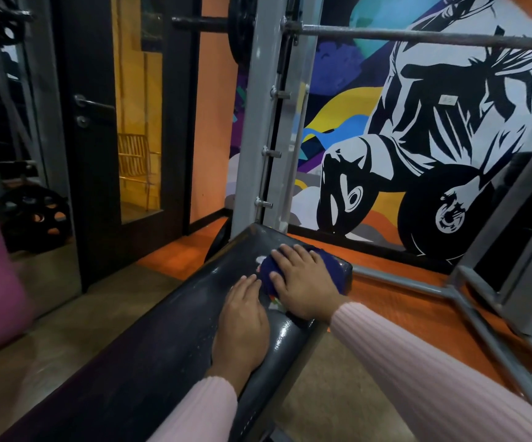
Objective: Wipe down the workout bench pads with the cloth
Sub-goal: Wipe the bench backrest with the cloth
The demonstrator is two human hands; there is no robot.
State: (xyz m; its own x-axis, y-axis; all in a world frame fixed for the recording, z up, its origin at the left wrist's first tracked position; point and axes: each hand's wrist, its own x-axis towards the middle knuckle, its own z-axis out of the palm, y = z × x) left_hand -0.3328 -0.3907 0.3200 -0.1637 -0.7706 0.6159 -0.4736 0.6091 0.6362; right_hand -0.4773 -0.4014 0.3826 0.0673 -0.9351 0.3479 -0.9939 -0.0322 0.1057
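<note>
Wiping the far end of the bench pad (169, 314)

Right hand (303, 282), fingers flat, is pressing the cloth (266, 272); left hand (242, 330) is resting flat just beside. The near stretch probably remains.

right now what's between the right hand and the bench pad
The blue cloth. In the head view the right hand lies flat on top of it, pressing it onto the bench pad near the far end. The left hand rests straight on the pad beside it.

right hand (303, 282) flat on cloth (266, 277) | left hand (243, 320) flat on bench pad (162, 330)
</note>
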